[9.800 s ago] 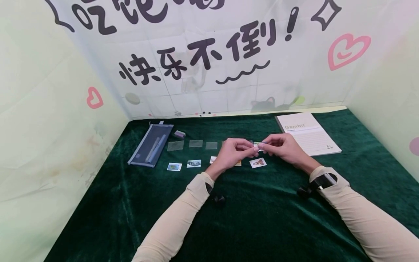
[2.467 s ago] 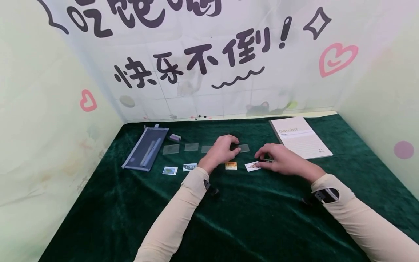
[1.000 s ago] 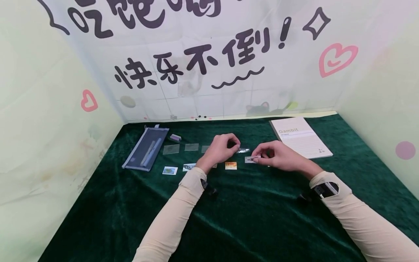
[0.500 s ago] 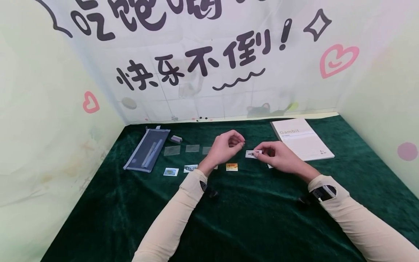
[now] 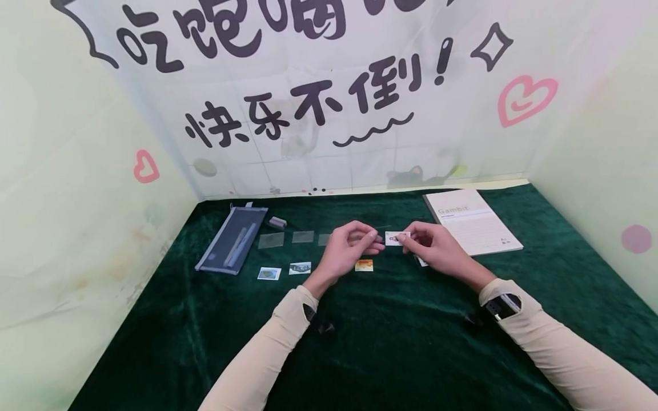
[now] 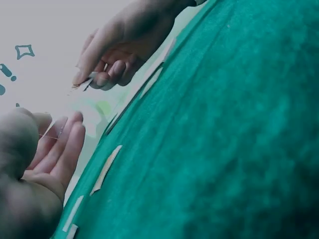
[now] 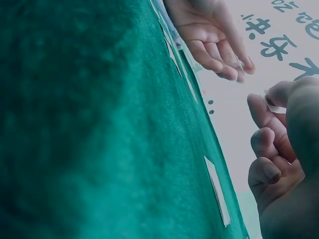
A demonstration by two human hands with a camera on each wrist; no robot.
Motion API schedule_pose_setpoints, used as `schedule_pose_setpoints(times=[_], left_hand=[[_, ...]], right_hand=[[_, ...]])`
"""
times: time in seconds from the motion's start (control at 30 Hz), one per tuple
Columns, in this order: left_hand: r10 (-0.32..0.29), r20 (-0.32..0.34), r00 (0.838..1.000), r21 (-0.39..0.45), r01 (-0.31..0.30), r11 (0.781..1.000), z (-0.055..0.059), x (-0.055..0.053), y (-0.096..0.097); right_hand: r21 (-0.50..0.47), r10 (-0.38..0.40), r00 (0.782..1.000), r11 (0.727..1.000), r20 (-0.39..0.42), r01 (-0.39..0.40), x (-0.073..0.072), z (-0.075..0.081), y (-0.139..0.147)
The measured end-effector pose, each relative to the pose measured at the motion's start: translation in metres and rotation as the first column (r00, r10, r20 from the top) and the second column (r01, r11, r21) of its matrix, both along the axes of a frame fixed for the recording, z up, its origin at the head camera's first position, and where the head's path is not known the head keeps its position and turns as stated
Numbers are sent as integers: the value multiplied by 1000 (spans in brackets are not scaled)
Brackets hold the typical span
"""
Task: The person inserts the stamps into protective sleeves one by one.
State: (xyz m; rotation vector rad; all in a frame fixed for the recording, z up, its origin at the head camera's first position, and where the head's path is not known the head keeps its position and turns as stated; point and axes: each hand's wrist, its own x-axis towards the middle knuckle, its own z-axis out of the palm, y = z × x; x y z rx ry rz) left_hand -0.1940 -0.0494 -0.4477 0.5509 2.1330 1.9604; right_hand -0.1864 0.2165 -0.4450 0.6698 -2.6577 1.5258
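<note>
In the head view my left hand [image 5: 349, 245] pinches a clear plastic sleeve [image 6: 61, 130], which shows only as a thin glint between thumb and fingers in the left wrist view. Facing it, my right hand [image 5: 434, 245] holds a small postage stamp [image 5: 394, 238] by its right edge, between thumb and forefinger. A narrow gap separates the stamp from the left fingers. Below the hands lie an orange stamp [image 5: 364, 265], a grey-blue stamp [image 5: 300, 268] and a blue-green stamp [image 5: 269, 274]. Another white-edged piece [image 5: 421, 261] is mostly hidden under my right hand.
Clear sleeves lie in a row behind the stamps, among them a left one [image 5: 271, 240] and a middle one [image 5: 303, 237]. A mesh pencil pouch [image 5: 231, 242] and an eraser [image 5: 277, 222] are at left, a notepad [image 5: 473, 222] at back right. Green cloth covers the table.
My right hand has picked the stamp up off the cloth and raised it. My left hand has lifted a sleeve from the row, and its palm has turned toward the stamp.
</note>
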Motion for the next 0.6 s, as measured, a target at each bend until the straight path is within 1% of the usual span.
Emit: schedule_pose_setpoints(times=[0.07, 0.1, 0.2, 0.3, 0.43, 0.6], left_hand=[[-12, 28, 1000, 33, 11, 999, -1, -1, 1], [-13, 31, 999, 31, 12, 999, -2, -1, 1], [-10, 10, 1000, 3, 10, 1000, -3, -2, 0], [-3, -18, 1000, -18, 2, 1000, -3, -3, -1], [1, -26, 1000, -21, -2, 1000, -4, -4, -3], [-4, -23, 1000, -6, 4, 1000, -6, -5, -6]], right_hand=[[-3, -14, 1000, 1000, -10, 14, 1, 0, 0], [-3, -27, 1000, 1000, -13, 27, 1, 1, 0], [-7, -72, 997, 997, -17, 71, 2, 1, 1], [-14, -93, 995, 996, -17, 93, 1, 1, 2], [-21, -89, 996, 996, -18, 89, -1, -1, 3], [-34, -67, 998, 997, 8, 68, -3, -6, 4]])
